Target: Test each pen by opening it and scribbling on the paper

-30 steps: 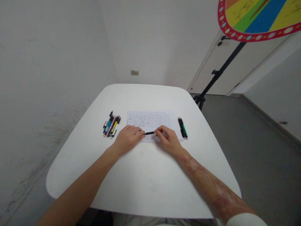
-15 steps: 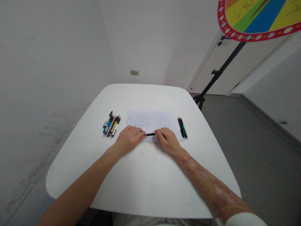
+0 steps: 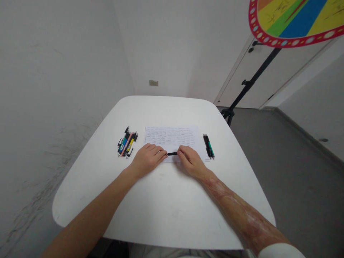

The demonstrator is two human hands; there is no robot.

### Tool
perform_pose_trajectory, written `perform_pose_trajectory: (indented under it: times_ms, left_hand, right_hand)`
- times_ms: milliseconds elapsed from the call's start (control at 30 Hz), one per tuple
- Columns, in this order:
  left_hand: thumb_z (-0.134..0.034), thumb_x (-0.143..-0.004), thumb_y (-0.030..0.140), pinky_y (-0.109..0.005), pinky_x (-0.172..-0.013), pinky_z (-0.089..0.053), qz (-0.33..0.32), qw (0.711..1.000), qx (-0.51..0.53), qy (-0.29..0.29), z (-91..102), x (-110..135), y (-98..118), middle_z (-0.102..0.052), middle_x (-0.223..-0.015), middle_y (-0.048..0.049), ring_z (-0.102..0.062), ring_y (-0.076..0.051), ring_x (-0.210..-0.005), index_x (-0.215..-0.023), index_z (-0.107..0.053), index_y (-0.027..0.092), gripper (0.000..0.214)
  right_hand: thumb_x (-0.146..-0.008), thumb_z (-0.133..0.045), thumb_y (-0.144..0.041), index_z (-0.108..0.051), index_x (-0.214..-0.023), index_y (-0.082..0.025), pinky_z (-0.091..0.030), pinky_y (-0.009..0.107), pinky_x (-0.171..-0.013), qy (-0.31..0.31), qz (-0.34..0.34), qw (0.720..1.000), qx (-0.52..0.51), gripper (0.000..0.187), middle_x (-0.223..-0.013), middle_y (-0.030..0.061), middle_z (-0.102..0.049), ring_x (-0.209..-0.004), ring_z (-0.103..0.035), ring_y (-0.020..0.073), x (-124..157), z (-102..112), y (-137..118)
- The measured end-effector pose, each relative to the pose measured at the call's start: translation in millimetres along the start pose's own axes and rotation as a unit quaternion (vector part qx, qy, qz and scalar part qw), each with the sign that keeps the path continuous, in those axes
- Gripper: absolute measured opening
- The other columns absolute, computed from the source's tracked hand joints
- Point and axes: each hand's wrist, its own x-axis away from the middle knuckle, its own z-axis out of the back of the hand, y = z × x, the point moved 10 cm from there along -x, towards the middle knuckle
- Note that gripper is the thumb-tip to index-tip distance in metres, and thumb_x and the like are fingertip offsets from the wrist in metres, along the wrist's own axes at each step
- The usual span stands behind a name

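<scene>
Left hand [image 3: 147, 160]: fingers pressed together, tips pinching one end of the black pen [image 3: 172, 153].
Right hand [image 3: 191, 162]: fingers curled in, pinching the pen's other end.
Pen: held level between my hands, over the lower part of the paper sheet [image 3: 169, 138].
Sheet: rows of small writing, flat on the white surface [image 3: 166, 211].
Left of sheet: a bunch of coloured pens [image 3: 127, 142], lying close together.
Right of sheet: two dark pens [image 3: 209, 146], one with green on it, just beside the edge.
Far right: a painted prize wheel [image 3: 295, 18] on a black stand [image 3: 251, 80].
</scene>
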Motion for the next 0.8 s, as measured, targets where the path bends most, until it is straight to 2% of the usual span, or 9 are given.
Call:
perform_pose_trajectory:
  times_ms: [133, 333, 433, 567, 667, 733, 800]
  left_hand:
    - [-0.051, -0.118, 0.031, -0.041, -0.082, -0.049, 0.001, 1.000, -0.005, 0.001, -0.2, 1, -1, -0.078, -0.105, -0.0078, -0.068, -0.022, -0.091, -0.115, -0.074, 0.020, 0.026]
    - [-0.055, -0.117, 0.031, -0.040, -0.082, -0.049, -0.001, 1.000, -0.012, 0.015, 4.6, -2, 1, -0.080, -0.103, -0.0063, -0.068, -0.022, -0.091, -0.112, -0.074, 0.021, 0.022]
    - [-0.058, -0.116, 0.033, -0.040, -0.088, -0.052, 0.012, 0.999, 0.015, 0.027, 4.2, -1, -4, -0.081, -0.107, -0.0069, -0.071, -0.023, -0.096, -0.116, -0.075, 0.021, 0.021]
    - [-0.056, -0.116, 0.037, -0.042, -0.088, -0.054, 0.052, 0.998, 0.028, 0.034, -1.6, 6, -21, -0.082, -0.109, -0.0086, -0.074, -0.024, -0.098, -0.124, -0.073, 0.019, 0.026]
    - [-0.054, -0.117, 0.035, -0.040, -0.086, -0.054, 0.082, 0.995, 0.038, 0.046, -2.2, 12, -33, -0.083, -0.106, -0.0084, -0.075, -0.023, -0.095, -0.123, -0.074, 0.019, 0.026]
    - [-0.054, -0.118, 0.035, -0.040, -0.085, -0.054, 0.085, 0.994, 0.042, 0.054, -0.7, 13, -34, -0.083, -0.105, -0.0083, -0.075, -0.022, -0.093, -0.121, -0.074, 0.019, 0.026]
    - [-0.055, -0.117, 0.035, -0.039, -0.085, -0.054, 0.080, 0.994, 0.048, 0.060, 0.8, 12, -30, -0.084, -0.103, -0.0076, -0.075, -0.021, -0.091, -0.119, -0.075, 0.019, 0.026]
  right_hand:
    - [-0.116, -0.040, -0.042, -0.046, -0.075, -0.026, -0.042, 0.036, -0.072, -0.014, -0.006, 1.000, 0.012, 0.044, -0.071, 0.0015, -0.060, -0.070, -0.055, 0.0202, -1, -4, 5]
    - [-0.117, -0.040, -0.045, -0.043, -0.072, -0.026, -0.041, 0.036, -0.070, -0.014, -0.018, 1.000, -0.010, 0.048, -0.068, 0.0004, -0.057, -0.068, -0.053, 0.0196, -2, -3, 6]
    - [-0.116, -0.040, -0.043, -0.044, -0.072, -0.026, -0.040, 0.036, -0.069, 0.011, -0.038, 0.998, -0.044, 0.047, -0.067, -0.0002, -0.055, -0.066, -0.052, 0.0190, -2, 1, 12]
    - [-0.117, -0.038, -0.043, -0.046, -0.072, -0.026, -0.042, 0.036, -0.066, 0.090, -0.106, 0.984, -0.107, 0.048, -0.067, 0.0005, -0.056, -0.065, -0.054, 0.0196, 2, 14, 35]
    - [-0.116, -0.041, -0.036, -0.062, -0.080, -0.025, -0.049, 0.040, -0.078, 0.135, -0.103, 0.984, -0.062, 0.043, -0.079, 0.0053, -0.069, -0.080, -0.064, 0.0240, 4, 25, 36]
    - [-0.114, -0.045, -0.030, -0.074, -0.100, -0.024, -0.051, 0.047, -0.094, 0.138, -0.053, 0.989, 0.004, 0.033, -0.102, 0.0102, -0.078, -0.100, -0.068, 0.0284, 1, 28, 22]
    - [-0.113, -0.051, -0.029, -0.077, -0.121, -0.024, -0.046, 0.055, -0.112, 0.114, 0.007, 0.991, 0.070, 0.027, -0.121, 0.0118, -0.080, -0.116, -0.067, 0.0312, -1, 23, 2]
